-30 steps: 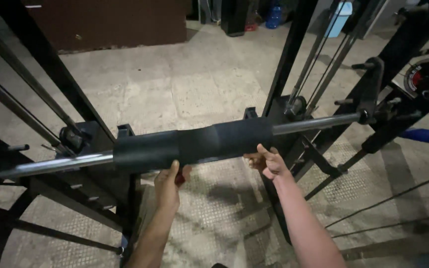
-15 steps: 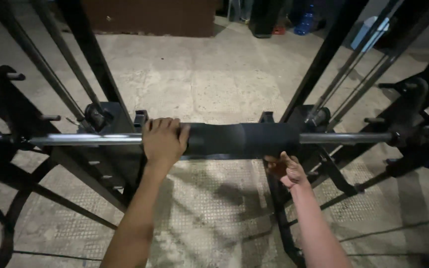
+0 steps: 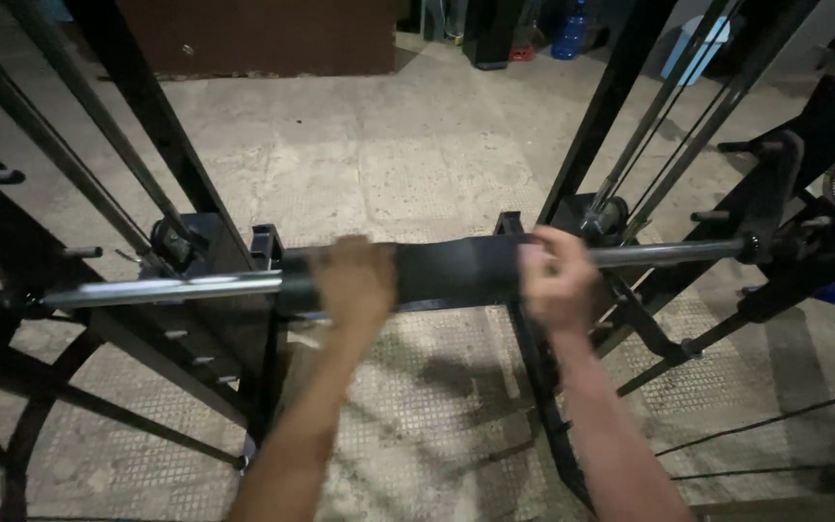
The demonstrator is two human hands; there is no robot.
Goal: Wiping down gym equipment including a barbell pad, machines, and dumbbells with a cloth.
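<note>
Both hands over the black foam pad [image 3: 446,271], midway along the steel bar [image 3: 161,288] in the black rack [image 3: 620,87]. Left hand [image 3: 355,280] and right hand [image 3: 558,280]: each grip wrapped tight around the pad, slightly blurred.

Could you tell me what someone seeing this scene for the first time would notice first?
Most striking is the steel bar running across the middle of the view, wrapped at its centre in a black foam pad. Both hands grip that pad from above: the left hand near its left end, the right hand at its right end. Black rack posts rise on either side over a pale concrete floor.
</note>
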